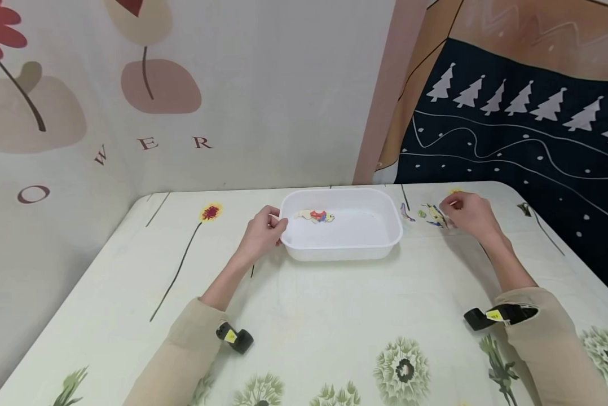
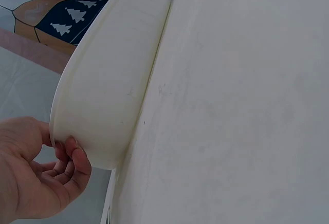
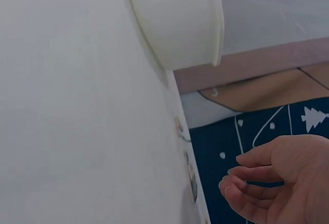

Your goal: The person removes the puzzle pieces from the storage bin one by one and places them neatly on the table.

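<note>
A white plastic tub (image 1: pixel 342 254) stands near the back of the table. My left hand (image 1: pixel 261 231) pinches its left rim, the thumb and curled fingers on the wall in the left wrist view. Inside the tub lies a small flat cutout (image 1: pixel 319 216) in red, blue and yellow. To the right of the tub are a purple piece (image 1: pixel 406 212), a small green piece (image 1: pixel 422 213) and a yellow and blue piece (image 1: pixel 434 214). My right hand (image 1: pixel 470 214) hovers beside these pieces. Its fingers are loosely bent, with nothing visible between them in the right wrist view.
The table is covered with a pale flower-printed cloth (image 1: pixel 304 316). A light curtain (image 1: pixel 283 113) hangs behind the back edge. A dark fabric with white trees (image 1: pixel 512 141) hangs at the right. Black wrist cameras (image 1: pixel 239 340) sit on both sleeves.
</note>
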`<act>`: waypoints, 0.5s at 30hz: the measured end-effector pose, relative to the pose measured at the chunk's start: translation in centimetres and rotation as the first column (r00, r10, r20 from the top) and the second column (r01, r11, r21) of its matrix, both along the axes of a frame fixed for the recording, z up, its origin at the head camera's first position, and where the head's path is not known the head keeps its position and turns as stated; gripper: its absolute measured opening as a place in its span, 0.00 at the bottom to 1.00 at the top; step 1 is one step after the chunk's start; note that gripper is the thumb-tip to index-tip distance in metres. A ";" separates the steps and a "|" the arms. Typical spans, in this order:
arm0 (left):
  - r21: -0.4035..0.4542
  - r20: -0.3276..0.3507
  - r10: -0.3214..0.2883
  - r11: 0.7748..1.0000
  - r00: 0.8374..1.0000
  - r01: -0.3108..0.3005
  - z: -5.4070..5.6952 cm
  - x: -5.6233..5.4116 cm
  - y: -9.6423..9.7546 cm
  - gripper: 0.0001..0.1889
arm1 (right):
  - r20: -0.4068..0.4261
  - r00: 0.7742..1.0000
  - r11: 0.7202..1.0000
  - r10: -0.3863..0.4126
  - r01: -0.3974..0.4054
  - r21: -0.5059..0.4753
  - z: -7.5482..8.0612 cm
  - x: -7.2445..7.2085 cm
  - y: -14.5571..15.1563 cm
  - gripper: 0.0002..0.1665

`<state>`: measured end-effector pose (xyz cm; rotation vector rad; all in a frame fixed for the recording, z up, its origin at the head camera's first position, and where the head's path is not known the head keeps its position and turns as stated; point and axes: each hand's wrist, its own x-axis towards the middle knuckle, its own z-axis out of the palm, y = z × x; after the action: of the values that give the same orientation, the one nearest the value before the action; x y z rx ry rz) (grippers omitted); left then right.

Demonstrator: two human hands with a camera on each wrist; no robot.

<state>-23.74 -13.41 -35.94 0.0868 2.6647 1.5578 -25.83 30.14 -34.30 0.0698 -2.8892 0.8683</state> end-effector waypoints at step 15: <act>-0.014 -0.001 0.003 1.000 1.000 -0.003 0.0 0.0 0.0 0.20 | -0.065 0.995 0.995 0.071 -0.075 -0.068 1.9 0.8 -3.7 0.17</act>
<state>-23.71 -13.36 -35.92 0.0825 2.6772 1.5398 -25.02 26.44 -32.36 0.1934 -2.8109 0.9612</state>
